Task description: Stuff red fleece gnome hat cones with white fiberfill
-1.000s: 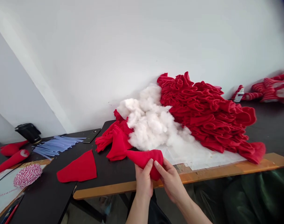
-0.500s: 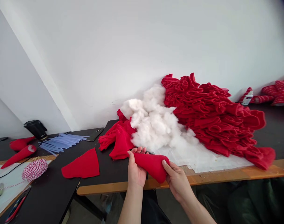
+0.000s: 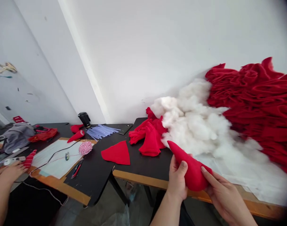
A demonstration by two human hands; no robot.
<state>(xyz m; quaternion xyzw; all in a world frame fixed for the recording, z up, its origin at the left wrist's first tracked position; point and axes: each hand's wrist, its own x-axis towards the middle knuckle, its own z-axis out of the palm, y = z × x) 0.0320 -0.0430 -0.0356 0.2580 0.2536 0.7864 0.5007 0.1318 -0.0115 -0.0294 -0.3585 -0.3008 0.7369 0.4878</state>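
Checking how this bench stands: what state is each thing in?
Red felt cone: plump, tip up, held between both hands
Left hand: gripping the cone
Right hand: pressing the cone's wide end
White stuffing: loose heap
Flat red felt piece: lying flat on the black table
Red-and-white twine ball: wound, resting on a board

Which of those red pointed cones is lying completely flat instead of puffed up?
The flat red fabric cone on the black tabletop. The red cone between the person's left hand and right hand is plump and rounded.
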